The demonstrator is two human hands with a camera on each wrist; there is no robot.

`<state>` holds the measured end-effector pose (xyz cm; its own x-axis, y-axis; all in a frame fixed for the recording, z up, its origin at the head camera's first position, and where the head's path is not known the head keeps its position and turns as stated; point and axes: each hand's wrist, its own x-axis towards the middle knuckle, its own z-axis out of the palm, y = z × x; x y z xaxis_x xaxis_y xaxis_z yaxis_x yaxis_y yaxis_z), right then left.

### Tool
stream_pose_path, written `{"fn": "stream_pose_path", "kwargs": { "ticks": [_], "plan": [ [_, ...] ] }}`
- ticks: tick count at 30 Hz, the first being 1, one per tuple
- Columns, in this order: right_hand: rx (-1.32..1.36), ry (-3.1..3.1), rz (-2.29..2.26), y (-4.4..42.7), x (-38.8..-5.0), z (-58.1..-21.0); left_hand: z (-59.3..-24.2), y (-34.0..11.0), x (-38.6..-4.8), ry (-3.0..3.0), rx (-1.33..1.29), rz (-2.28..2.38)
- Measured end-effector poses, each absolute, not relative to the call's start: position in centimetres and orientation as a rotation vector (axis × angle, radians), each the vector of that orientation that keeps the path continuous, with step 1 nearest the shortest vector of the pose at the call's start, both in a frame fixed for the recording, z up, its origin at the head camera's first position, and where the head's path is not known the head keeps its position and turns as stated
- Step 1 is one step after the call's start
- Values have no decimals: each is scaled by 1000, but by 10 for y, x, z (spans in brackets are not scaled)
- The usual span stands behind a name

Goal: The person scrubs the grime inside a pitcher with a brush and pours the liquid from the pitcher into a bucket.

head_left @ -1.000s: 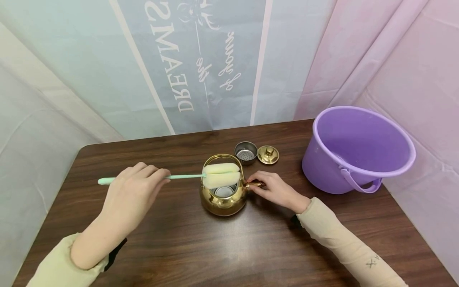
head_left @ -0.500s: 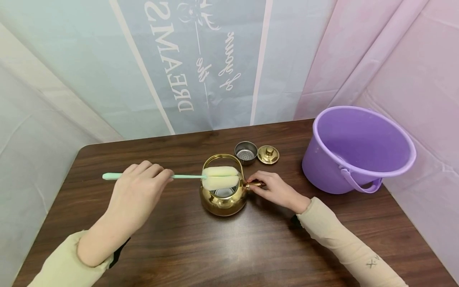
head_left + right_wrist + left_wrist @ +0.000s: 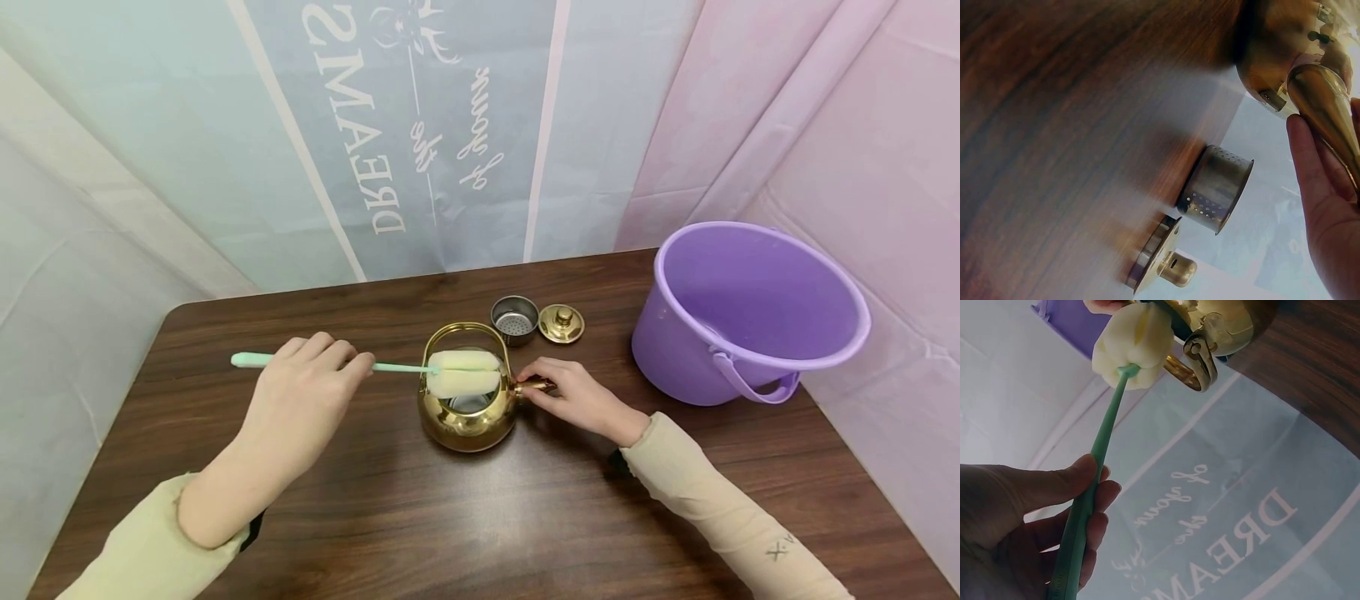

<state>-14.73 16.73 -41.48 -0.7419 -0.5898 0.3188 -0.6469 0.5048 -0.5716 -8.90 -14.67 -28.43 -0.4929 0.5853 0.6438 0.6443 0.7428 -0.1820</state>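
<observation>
My left hand [image 3: 303, 400] grips the mint-green handle [image 3: 1088, 500] of a sponge brush. Its pale yellow sponge head [image 3: 463, 372] hangs over the mouth of a gold teapot [image 3: 468, 429] in the head view. From the left wrist, the sponge [image 3: 1135, 344] looks outside the pot, near its raised loop handle [image 3: 1200, 362]. My right hand [image 3: 573, 396] holds the teapot's spout [image 3: 1322, 100] between thumb and fingers. The pot stands upright and lidless on the wooden table, its grey metal inside partly hidden by the sponge.
Behind the teapot sit a perforated metal strainer [image 3: 515, 319] and a gold lid [image 3: 561, 323] with a knob. A large purple bucket [image 3: 697, 350] stands at the right on the table [image 3: 360, 517]. Printed cloth [image 3: 442, 208] hangs along the back edge.
My left hand has shifted to the right along with the brush handle, while the sponge head stays over the teapot's mouth. The right hand and teapot keep their place.
</observation>
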Motion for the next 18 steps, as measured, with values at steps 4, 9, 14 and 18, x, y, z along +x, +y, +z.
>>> {"fn": "stream_pose_path", "kwargs": {
  "ticks": [4, 9, 14, 18],
  "plan": [
    [1093, -2655, 1063, 167, -147, -415, -284, -146, -90, -2241, -931, -71],
    [1087, -2664, 1071, 167, -147, -414, -284, -145, -91, -2276, -937, -10],
    [1086, -2666, 1075, 167, -147, -413, -284, -143, -92, -2282, -953, 24],
    [1091, -2663, 1075, 167, -147, -414, -285, -140, -93, -2274, -965, 56]
  ]
}}
